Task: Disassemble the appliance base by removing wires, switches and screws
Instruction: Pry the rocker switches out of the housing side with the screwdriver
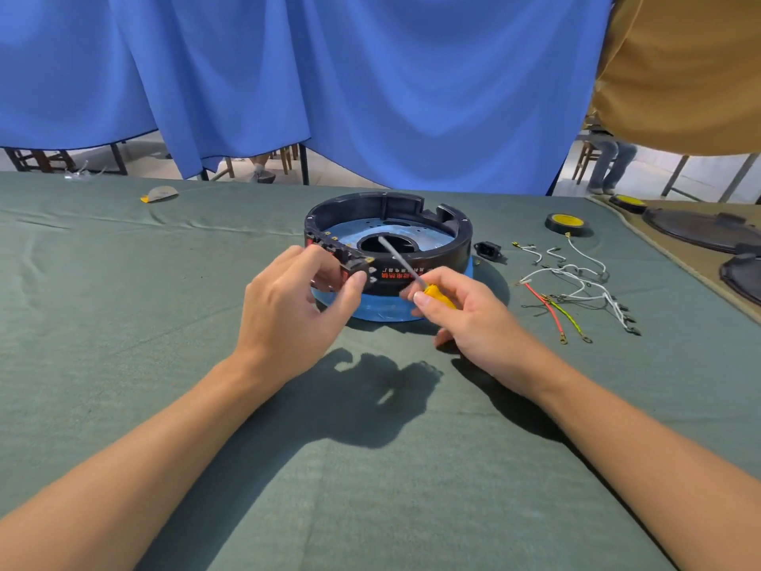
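The black appliance base (449, 236) sits mid-tabletop (164, 323) on a blue disc (383, 311). The left grip (296, 307) pinches a switch block (350, 267) at its near-left rim. The right grip (465, 315) grasps a yellow-handled screwdriver (436, 291), shaft angled far-left over the base's central opening. Loose wires (574, 297) lie to the right, apart.

The only lettering is on the black outer wall of the appliance base (455, 251), on its near side: a short row of white characters above a row of red characters (397, 275). Both rows are too small and blurred to read.
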Demonstrator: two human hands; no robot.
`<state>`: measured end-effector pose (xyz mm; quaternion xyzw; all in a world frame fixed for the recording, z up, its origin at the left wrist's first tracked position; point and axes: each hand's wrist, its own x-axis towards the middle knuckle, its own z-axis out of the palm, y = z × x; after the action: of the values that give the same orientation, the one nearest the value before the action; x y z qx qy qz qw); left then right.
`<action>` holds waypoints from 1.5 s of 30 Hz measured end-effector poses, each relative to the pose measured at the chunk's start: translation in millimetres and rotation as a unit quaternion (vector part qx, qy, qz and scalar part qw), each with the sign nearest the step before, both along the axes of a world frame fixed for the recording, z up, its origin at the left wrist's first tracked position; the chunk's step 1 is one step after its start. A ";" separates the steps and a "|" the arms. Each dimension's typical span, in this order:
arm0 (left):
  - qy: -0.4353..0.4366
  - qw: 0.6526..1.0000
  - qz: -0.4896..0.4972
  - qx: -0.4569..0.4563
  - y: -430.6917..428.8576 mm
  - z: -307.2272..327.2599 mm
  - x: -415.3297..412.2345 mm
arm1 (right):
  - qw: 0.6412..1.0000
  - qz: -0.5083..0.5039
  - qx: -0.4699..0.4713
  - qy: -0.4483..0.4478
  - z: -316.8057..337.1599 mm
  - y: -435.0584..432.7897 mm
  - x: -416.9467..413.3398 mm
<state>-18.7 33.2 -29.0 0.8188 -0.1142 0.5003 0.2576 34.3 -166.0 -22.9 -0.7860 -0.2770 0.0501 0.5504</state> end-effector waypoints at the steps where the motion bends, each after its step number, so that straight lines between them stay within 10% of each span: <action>1: 0.010 1.000 -0.014 -0.005 -8.0 -1.1 -1.0 | 0.999 -0.010 0.037 -0.002 1.3 0.5 -0.5; 6: 0.071 0.995 -0.063 -0.041 -37.9 -4.5 -3.0 | 0.977 0.018 0.204 0.064 10.9 -1.1 -5.7; 12: 0.162 0.969 -0.134 -0.129 -43.8 -5.9 -1.7 | 0.980 0.037 0.166 0.106 14.1 -8.4 -2.6; 20: 0.067 0.984 0.014 0.162 -32.2 -8.3 3.1 | 0.982 -0.185 -0.013 -0.025 21.9 -73.9 47.8; 32: 0.040 0.989 0.068 0.123 -14.0 -6.7 14.9 | 0.932 -0.232 -0.258 -0.103 13.3 -84.7 52.4; 45: 0.133 0.988 0.079 0.006 5.3 -3.2 27.5 | 0.934 -0.277 -0.144 -0.172 20.4 -70.4 44.1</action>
<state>8.8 38.5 -32.2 0.8861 -0.0170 0.4045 0.2257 78.4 -236.4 -2.5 -0.8991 -0.1284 -0.2011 0.3669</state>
